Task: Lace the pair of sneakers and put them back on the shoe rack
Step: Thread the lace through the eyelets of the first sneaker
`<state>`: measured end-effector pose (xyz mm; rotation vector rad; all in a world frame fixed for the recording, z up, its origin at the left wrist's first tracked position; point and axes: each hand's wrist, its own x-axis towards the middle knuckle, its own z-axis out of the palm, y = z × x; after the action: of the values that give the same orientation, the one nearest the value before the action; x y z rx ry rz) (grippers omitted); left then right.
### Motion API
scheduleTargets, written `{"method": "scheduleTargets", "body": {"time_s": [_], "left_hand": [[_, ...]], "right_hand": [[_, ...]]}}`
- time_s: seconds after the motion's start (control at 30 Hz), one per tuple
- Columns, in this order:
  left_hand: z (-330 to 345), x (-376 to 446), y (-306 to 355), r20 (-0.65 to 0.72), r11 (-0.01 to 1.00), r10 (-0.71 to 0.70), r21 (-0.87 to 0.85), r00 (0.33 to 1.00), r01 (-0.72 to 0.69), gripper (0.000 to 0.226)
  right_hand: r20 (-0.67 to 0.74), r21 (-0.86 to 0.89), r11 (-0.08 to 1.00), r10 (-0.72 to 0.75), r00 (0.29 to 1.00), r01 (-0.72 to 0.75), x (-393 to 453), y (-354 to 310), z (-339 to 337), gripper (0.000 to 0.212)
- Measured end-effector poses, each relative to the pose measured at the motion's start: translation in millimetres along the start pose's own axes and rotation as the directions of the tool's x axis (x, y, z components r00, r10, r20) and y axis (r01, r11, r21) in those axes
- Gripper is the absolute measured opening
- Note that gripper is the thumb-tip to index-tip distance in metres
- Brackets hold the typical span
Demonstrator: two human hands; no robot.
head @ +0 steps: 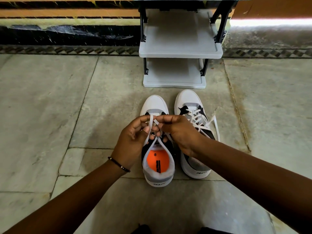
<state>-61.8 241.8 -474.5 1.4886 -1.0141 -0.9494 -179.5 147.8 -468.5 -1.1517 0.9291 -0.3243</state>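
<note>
The left hand (133,141) has a closed grip: its thumb and fingers pinch one strand of the white lace (152,123) that rises from the left sneaker (157,166). The right hand (177,130) is also closed on the same lace, its fingertips pinching the other strand, so the two grips meet close together, almost touching, over the tongue of this shoe. Below the hands a loop of the lace hangs down over the shoe's opening, where the orange insole (157,160) shows. A thin dark bracelet (119,164) sits on the left wrist. Both sneakers stand on a floor (67,115) of large grey-green stone slabs with dark joints, their toes pointing away from the person. The right sneaker (194,132) stands just beside the left one, partly under the right wrist; its lace is crossed through the eyelets and the loose ends lie on its outer side, down to the floor. Right beyond the toes stands the shoe rack (180,53), with grey shelves and black posts, against a wall (67,14) with orange and black bands.
</note>
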Motion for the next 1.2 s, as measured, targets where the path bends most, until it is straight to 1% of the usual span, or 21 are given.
{"method": "scheduleTargets", "body": {"time_s": [0.13,0.23,0.3,0.37,0.43,0.5,0.57,0.63,0.7,0.77,0.83,0.87,0.93,0.97,1.03,1.13,1.2], "left_hand": [[3.6,1.4,3.7,-0.003,0.999,-0.013,0.053,1.000,0.013,0.020],[6.7,1.3,5.7,-0.007,0.990,0.018,0.138,1.000,-0.017,0.021],[6.2,2.4,4.2,0.011,0.982,0.013,0.190,1.000,-0.015,0.022],[4.2,2.1,1.6,0.038,0.982,-0.029,0.189,0.999,0.022,0.020],[3.7,2.8,1.1,0.071,0.983,-0.064,0.177,0.995,0.051,0.029],[1.0,4.1,0.1,0.082,0.980,-0.101,0.179,0.991,0.085,0.038],[-2.6,8.3,1.5,0.080,0.976,-0.149,0.172,0.986,0.134,0.043],[-5.5,11.6,6.0,0.103,0.976,-0.190,0.128,0.976,0.177,0.036],[-6.7,13.8,9.7,0.136,0.980,-0.197,0.057,0.971,0.190,0.018],[-7.4,14.6,10.4,0.132,0.981,-0.193,0.030,0.972,0.190,0.007],[-6.0,14.8,8.9,0.094,0.980,-0.198,0.014,0.976,0.198,0.005],[-4.8,14.8,8.2,0.072,0.979,-0.203,0.005,0.977,0.203,0.006],[-2.5,14.8,8.0,0.046,0.977,-0.212,-0.021,0.976,0.213,0.007],[-2.0,14.7,8.1,0.050,0.976,-0.213,-0.027,0.976,0.215,0.007],[-2.7,15.1,7.9,0.077,0.978,-0.207,-0.021,0.975,0.209,0.010],[-5.7,14.8,10.9,0.149,0.980,-0.199,0.005,0.968,0.201,0.016],[-7.2,15.0,13.6,0.182,0.983,-0.165,0.114,0.969,0.146,0.015]], "right_hand": [[0.032,-0.034,0.999,0.023,0.999,-0.021,1.1,-1.6,-2.2,0.031],[0.029,-0.029,0.999,0.027,0.999,-0.026,2.7,-4.5,-4.1,0.029],[0.010,-0.003,1.000,0.001,1.000,-0.001,2.6,-6.2,-4.2,0.024],[-0.008,0.066,0.998,-0.012,1.000,0.013,2.0,-6.9,-3.3,0.020],[-0.034,0.105,0.994,-0.013,0.999,0.016,2.4,-6.7,-4.9,0.018],[-0.020,0.079,0.996,-0.035,0.999,0.036,1.4,-6.2,-5.2,0.014],[0.016,-0.006,0.996,-0.091,0.996,0.091,1.6,-7.3,-5.5,0.012],[0.062,-0.169,0.967,-0.180,0.982,0.188,3.2,-10.0,-7.0,0.010],[0.138,-0.375,0.880,-0.258,0.956,0.292,4.8,-14.6,-11.0,0.016],[0.245,-0.537,0.761,-0.272,0.930,0.364,3.8,-20.6,-14.0,0.024],[0.334,-0.618,0.667,-0.256,0.907,0.416,0.4,-25.2,-14.5,0.024],[0.353,-0.649,0.626,-0.257,0.900,0.433,-1.7,-26.6,-14.0,0.023],[0.333,-0.690,0.565,-0.305,0.892,0.452,-3.9,-26.2,-13.1,0.019],[0.301,-0.698,0.556,-0.345,0.889,0.452,-4.0,-24.5,-12.8,0.017],[0.222,-0.678,0.599,-0.386,0.896,0.426,-3.5,-20.4,-13.3,0.013],[0.128,-0.601,0.724,-0.330,0.935,0.338,-1.6,-14.0,-14.0,0.012],[0.117,-0.552,0.775,-0.293,0.949,0.308,-0.5,-11.1,-14.1,0.015]]}}
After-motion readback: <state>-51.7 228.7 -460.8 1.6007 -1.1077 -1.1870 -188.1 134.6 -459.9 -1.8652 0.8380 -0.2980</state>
